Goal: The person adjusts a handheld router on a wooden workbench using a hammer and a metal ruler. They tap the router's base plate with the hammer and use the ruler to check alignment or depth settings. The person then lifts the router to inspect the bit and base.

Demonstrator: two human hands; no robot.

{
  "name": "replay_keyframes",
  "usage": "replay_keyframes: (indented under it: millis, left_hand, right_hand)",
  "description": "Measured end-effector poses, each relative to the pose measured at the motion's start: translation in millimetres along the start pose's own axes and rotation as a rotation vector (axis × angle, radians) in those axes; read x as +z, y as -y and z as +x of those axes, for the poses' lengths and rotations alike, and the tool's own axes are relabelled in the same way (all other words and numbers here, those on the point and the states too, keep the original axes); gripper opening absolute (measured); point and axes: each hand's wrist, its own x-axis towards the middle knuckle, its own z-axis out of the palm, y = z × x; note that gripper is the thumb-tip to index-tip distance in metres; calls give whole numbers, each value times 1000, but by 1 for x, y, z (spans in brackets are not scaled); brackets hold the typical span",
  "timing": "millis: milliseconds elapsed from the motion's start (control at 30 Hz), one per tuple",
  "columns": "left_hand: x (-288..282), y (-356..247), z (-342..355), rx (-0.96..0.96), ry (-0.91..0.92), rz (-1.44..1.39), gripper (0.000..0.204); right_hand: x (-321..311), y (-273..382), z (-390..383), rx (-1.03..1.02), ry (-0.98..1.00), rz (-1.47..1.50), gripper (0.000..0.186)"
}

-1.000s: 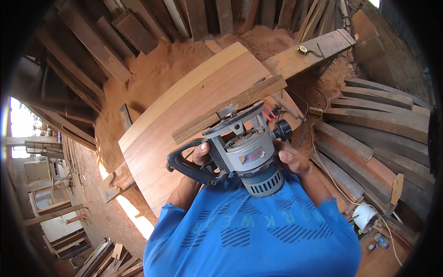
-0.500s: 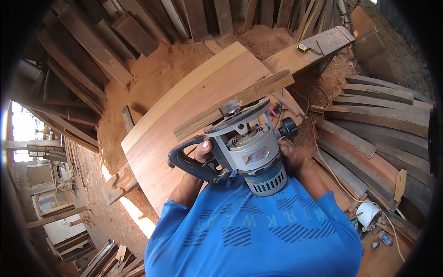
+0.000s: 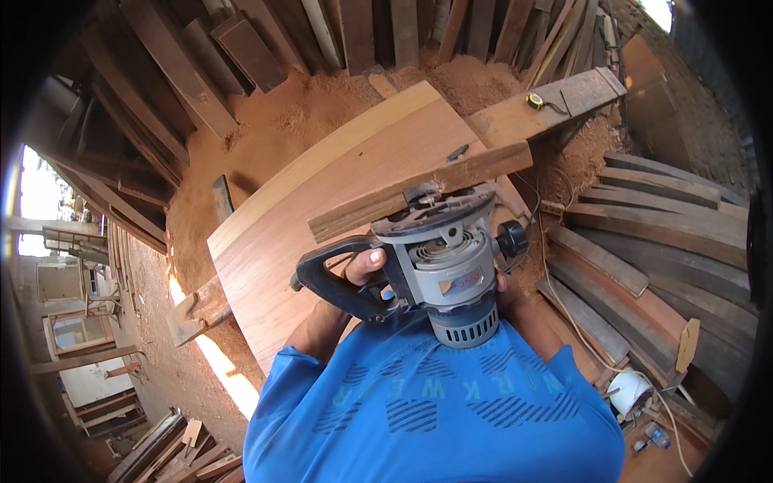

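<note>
A grey and black router (image 3: 455, 278) is held up against my blue shirt, its round base tipped away from me. Across the base lies a rough wooden strip (image 3: 467, 171), with metal parts near the base's centre showing beside it. My left hand (image 3: 362, 270) is wrapped through the black loop handle (image 3: 342, 299), thumb on top. On the other side, my right hand (image 3: 515, 298) grips the motor housing below the black knob (image 3: 512, 239); most of its fingers are hidden. Beyond the router a wide wooden panel (image 3: 282, 241) lies flat, with a small dark tool (image 3: 457, 153) on it.
A yellow tape measure (image 3: 535, 101) rests on a thick beam (image 3: 592, 92) at the far right. Stacked boards (image 3: 652, 217) lie to the right, near a pale cable (image 3: 576, 320) and a white container (image 3: 630, 393). Sawdust (image 3: 282, 121) and leaning planks (image 3: 366, 36) are at the back.
The router and wooden strip have shifted slightly right, with the base tilted a little differently. The small dark tool on the panel shows more clearly. Both hands keep their hold.
</note>
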Motion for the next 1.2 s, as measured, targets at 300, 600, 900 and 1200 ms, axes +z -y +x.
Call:
replay_keyframes:
  millis: [300,600,900,1200]
  left_hand:
    - [25,-9,4,-29,-53,77,102]
    - [21,-4,8,-12,-42,55,100]
    - [16,-7,0,-15,-51,44,98]
    - [10,-4,-1,-20,-60,28,96]
  right_hand:
    - [-19,1,-11,34,-29,-25,131]
    - [-20,-7,-5,-47,-43,-52,130]
    - [-25,-2,-8,-33,-63,-146,130]
    - [69,52,-19,9,-30,-357,134]
